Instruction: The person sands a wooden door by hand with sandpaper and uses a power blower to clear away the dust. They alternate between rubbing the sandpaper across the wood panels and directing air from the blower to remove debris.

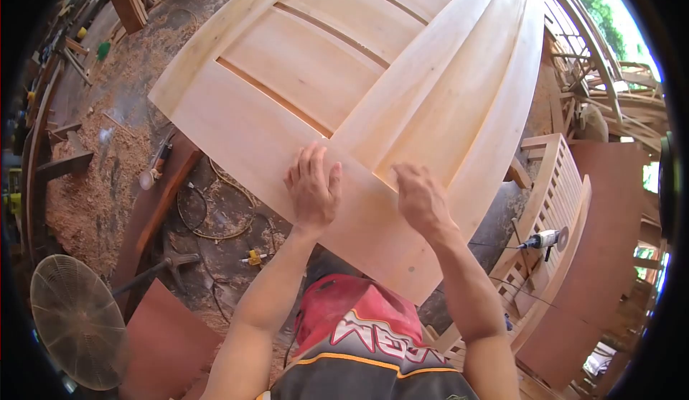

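A large pale wooden door [352,184] with recessed panels and slot-like gaps lies flat in front of me. My left hand [314,188] rests on its near rail, palm down with the fingers stretched out, just below the corner of a long slot. On the right, my right hand [423,197] is at the near end of a long recessed panel [438,127]. Its fingers are curled in and pressed together at the panel's edge. Whatever they may hold is hidden under the hand.
A round fan [79,321] stands at lower left. Wood shavings [100,199] and a looped cable [215,231] cover the floor on the left. To the right, a power tool with a round disc [542,240] lies on a slatted wooden frame [549,184], beside a brown sheet [603,242].
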{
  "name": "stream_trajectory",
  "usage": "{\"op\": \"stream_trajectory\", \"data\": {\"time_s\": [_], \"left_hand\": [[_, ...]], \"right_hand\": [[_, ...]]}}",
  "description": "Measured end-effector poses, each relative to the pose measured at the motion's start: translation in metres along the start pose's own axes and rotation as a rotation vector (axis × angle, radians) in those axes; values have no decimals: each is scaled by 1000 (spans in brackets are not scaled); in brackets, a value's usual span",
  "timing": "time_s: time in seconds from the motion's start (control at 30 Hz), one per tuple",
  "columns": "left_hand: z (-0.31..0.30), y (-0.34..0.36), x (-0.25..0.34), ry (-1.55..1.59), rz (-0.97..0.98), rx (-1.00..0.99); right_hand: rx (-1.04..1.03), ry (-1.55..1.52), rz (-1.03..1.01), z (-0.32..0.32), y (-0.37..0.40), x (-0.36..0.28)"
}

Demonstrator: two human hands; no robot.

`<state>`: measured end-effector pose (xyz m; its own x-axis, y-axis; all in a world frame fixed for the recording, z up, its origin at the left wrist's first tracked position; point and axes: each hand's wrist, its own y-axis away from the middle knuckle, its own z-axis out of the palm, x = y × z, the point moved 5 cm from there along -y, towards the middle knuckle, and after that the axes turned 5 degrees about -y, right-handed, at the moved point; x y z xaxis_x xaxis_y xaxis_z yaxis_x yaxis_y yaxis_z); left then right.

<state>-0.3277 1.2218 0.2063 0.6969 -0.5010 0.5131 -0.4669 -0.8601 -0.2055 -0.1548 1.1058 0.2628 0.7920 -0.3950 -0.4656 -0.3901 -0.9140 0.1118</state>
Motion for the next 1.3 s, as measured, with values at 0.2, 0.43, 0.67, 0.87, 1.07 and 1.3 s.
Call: {"op": "stream_trajectory", "data": {"time_s": [0.2,0.43,0.67,0.87,1.07,1.3], "left_hand": [[2,1,-3,-39,15,36],[4,1,0,-22,-22,39],[22,27,30,-178,-89,250],[28,48,52,-297,-226,229],[27,50,53,-307,-239,244],[28,48,52,-299,-251,223]], "right_hand": [[-245,-46,-274,32,23,-36],[-262,277,-196,34,14,2],[-336,193,-177,13,-21,25],[-708,239,-634,-33,50,64],[-340,272,-854,-28,60,98],[-270,45,-878,-39,56,89]]}}
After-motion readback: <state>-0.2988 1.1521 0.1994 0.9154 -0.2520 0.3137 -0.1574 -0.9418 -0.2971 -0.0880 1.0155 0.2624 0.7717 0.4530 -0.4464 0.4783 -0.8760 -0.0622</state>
